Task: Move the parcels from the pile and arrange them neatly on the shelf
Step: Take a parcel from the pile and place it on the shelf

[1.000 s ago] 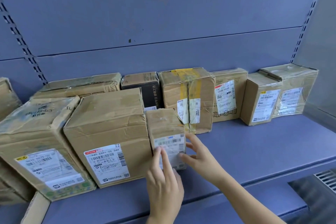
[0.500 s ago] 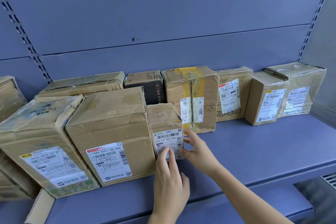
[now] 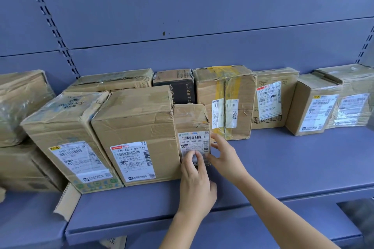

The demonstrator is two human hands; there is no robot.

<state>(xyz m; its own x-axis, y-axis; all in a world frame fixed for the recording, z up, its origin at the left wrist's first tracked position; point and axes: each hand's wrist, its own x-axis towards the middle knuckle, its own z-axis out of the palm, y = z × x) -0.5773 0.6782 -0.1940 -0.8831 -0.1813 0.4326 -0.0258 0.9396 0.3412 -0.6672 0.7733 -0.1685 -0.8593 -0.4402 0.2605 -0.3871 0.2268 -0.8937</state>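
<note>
Cardboard fills most of the blue shelf (image 3: 283, 163), and I have both hands on the small parcel (image 3: 191, 125) standing upright in the front row. My left hand (image 3: 197, 186) lies flat against its labelled face, fingertips (image 3: 192, 156) pressing on the lower label, while my right hand (image 3: 226, 159) cups the right front corner, fingers spread rather than closed round it. Neither hand is clenched; it reads as a push-and-steady hold, meant to seat the box squarely. The parcel sits tight against the large box (image 3: 137, 133) on its left, with the yellow-taped box (image 3: 224, 99) just behind and to its right. Whether its back touches the dark box (image 3: 176, 85) behind, I cannot tell from here. Label faces outward like its neighbours, presumably so each stays readable. Open shelf remains to the right for further parcels.
</note>
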